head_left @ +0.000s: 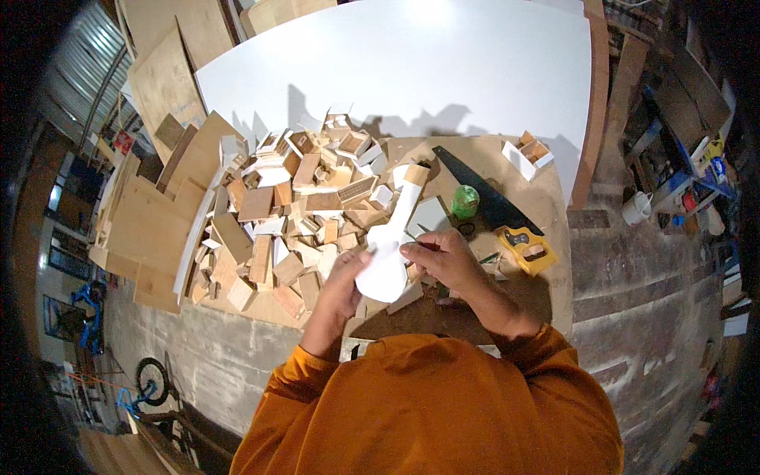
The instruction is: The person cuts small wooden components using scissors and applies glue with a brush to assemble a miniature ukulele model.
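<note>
Having a bicycle wheel [152, 381] low on the near left, above the floor. Having farther along that side a group of plywood boards [150, 229], standing at a slant beside the tabletop [554, 226]. Facing, on the left half of the tabletop, a jumbled heap of wood offcuts [256, 204], some bare and some white-faced. Gripping with the left hand [342, 283] the left edge of a white guitar-shaped piece [385, 269], resting the thumb on top and hiding most of the fingers. Holding the piece over the near middle of the tabletop, just right of the heap, pointing its narrow neck toward the large white panel [396, 75] on the far side. Touching the piece's right edge with the right hand [450, 260], holding thumb and forefinger narrowly together; not being able to tell whether pinching anything else between them. Having right of the hands a green rounded object [465, 201], then a handsaw [489, 192] with a yellow handle, lying slantwise. Having farther right and far back a small white-and-wood box [528, 156], and off the tabletop a white bucket [636, 208].
</note>
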`<state>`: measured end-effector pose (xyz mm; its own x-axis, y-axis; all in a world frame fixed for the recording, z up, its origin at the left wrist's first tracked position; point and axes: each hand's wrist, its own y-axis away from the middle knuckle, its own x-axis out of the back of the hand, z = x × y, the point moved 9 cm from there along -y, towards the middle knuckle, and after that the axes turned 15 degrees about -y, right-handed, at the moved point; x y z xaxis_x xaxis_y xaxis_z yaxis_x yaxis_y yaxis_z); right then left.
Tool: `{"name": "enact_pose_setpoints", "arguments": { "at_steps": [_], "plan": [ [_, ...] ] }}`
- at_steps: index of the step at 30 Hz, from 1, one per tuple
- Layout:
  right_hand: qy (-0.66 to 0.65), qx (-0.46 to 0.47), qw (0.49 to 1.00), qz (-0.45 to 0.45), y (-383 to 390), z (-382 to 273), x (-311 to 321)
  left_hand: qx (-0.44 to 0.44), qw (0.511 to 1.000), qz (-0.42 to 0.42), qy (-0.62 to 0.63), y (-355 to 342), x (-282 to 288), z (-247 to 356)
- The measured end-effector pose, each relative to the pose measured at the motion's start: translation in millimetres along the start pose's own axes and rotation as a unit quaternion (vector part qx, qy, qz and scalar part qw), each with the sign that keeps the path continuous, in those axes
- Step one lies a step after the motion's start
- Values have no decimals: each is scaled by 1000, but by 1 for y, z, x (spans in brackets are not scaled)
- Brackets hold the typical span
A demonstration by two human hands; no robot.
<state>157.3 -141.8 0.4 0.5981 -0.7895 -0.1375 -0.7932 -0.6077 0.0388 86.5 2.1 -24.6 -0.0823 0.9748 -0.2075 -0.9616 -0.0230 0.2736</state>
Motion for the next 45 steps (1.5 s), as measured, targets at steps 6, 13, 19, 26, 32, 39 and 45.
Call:
{"name": "enact_pose_setpoints", "arguments": {
  "at_steps": [6, 13, 19, 26, 32, 39, 45],
  "plan": [
    [47, 3, 999, 17, 2, 3, 5, 55, 992, 88, 75, 13, -24, -12],
    [32, -21, 994, 107, 5, 16, 77, 7, 984, 130, 125, 18, 5, -14],
    [384, 36, 920, 71, 36, 50, 138, 28, 967, 157, 197, 31, 34, -25],
    [392, 0, 917, 69, 37, 73, 113, 15, 954, 151, 259, 31, 43, -30],
    [503, 55, 862, 39, 17, 70, 94, 11, 960, 137, 245, 33, 32, -19],
    [550, -58, 831, -55, -1, 77, 82, 20, 959, 110, 260, 47, 24, -3],
    [470, 4, 876, -102, -4, 54, 75, 2, 964, 121, 237, 42, 23, 7]
  ]
}}
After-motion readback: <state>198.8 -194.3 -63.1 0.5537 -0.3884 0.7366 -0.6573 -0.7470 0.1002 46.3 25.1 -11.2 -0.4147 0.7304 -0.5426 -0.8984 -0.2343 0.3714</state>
